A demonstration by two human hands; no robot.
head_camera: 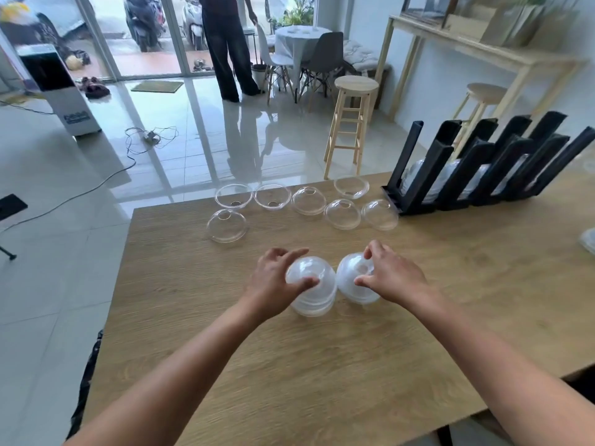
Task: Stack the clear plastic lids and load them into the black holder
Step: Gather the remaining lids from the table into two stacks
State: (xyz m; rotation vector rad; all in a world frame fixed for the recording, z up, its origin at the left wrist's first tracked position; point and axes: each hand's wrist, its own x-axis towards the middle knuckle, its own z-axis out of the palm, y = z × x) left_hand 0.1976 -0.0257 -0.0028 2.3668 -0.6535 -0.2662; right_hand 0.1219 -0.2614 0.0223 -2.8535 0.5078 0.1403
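Note:
Two stacks of clear dome lids sit side by side on the wooden table (322,365). My left hand (277,284) grips the left stack (314,297) from above with thumb and fingers around its top. My right hand (391,275) holds the right stack (355,278), which is tilted toward the left one. Several single lids lie further back, among them one at the left (227,225) and one near the holder (380,214); some rest rim up, others dome up. The black holder (483,165) stands at the back right with lids in its slots.
The table's far edge runs just behind the loose lids, its left edge beside my left forearm. Another clear lid (589,241) peeks in at the right border. Two wooden stools (349,123) stand beyond the table. A person stands by the glass door.

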